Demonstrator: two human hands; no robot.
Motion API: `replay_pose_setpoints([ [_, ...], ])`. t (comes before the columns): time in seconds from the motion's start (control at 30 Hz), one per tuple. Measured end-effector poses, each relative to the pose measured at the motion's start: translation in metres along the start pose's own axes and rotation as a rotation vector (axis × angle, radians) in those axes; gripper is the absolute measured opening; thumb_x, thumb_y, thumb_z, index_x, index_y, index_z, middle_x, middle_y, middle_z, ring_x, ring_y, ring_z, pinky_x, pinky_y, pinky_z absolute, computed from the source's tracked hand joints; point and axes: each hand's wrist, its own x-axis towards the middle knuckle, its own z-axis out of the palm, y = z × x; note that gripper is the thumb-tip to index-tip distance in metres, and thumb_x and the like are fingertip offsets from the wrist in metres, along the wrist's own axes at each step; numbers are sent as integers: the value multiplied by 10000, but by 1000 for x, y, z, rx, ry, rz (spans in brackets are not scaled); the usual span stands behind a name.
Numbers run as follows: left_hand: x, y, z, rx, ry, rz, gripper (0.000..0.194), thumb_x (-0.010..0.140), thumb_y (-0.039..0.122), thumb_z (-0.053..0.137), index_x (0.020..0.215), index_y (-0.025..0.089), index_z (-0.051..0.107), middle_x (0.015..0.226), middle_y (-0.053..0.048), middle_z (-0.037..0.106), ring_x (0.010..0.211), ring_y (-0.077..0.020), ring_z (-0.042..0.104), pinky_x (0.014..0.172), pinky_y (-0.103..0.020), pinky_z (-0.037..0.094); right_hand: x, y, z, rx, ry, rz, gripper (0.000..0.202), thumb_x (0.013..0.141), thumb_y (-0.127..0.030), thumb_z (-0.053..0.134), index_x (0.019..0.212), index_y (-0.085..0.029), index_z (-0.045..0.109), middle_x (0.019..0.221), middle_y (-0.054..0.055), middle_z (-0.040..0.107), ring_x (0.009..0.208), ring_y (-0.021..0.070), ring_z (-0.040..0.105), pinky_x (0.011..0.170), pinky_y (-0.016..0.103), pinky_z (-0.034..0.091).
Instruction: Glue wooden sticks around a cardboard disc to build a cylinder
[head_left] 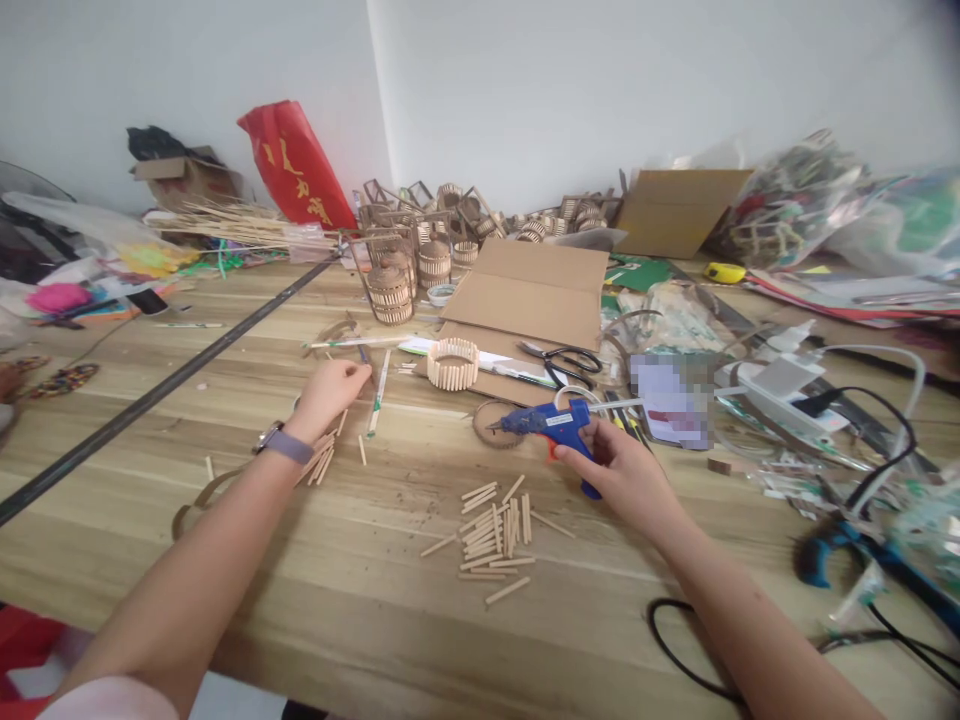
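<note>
I see the right hand [626, 475] just right of centre, closed around the handle of a blue glue gun [555, 425], whose nozzle points left toward a small round cardboard disc [491, 422] lying flat on the wooden table [375, 600]. The left hand [330, 392], left of centre with a watch at the wrist, is curled with its fingertips pinched near a thin stick [379, 392]; I cannot tell whether it actually grips anything. A loose pile of short wooden sticks [495, 535] lies in the lower middle, between the two forearms, and a second small heap sits under the left wrist. Above the disc stands a finished ring of sticks [452, 362] (a little fence-like cylinder), near scissors [562, 362] and a flat cardboard sheet [529, 290].

My judgement: this is the gluing stage, with the gun ready and a stick being fetched. The next move would call for bringing a stick to the nozzle without touching the hot tip.
</note>
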Motion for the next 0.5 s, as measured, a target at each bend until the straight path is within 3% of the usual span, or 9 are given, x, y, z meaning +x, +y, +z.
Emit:
replay_pose_setpoints([
  [0.1,-3,1,10,-36,-7,123,439,918,355,287,896,160,680,912,-92,732,866,-235,655,713,-285,465,0,-2,0,-26,-3,-6,310,738,-536,614,738,-242,517,621,-22,558,554,155,483,532,288,381],
  [0.23,-26,5,26,-49,-62,251,353,881,317,415,1005,148,698,1063,-134,728,1019,-280,644,907,-368,467,-1,-6,1,-34,-10,-3,321,729,-549,615,727,-243,520,622,-17,560,547,156,481,519,287,372],
  [0.37,-51,0,31,-226,-54,495,474,956,342,345,1367,161,497,1385,-109,572,1272,-225,522,1083,-387,388,-1,-8,1,-11,-30,16,320,729,-549,614,732,-240,530,638,-8,583,552,160,498,521,290,378],
  [0.43,-63,-11,31,-149,25,468,487,971,366,312,1357,140,506,1436,-132,518,1348,-255,444,1137,-440,321,-1,-6,1,-22,-34,21,320,734,-547,615,748,-237,539,651,-6,593,563,163,504,532,293,389],
  [0.5,-75,-26,32,21,85,345,561,968,421,328,1392,79,459,1499,-207,412,1410,-346,342,1144,-525,280,0,-2,1,-27,-36,17,324,737,-549,622,762,-234,550,671,0,608,579,166,516,542,294,401],
])
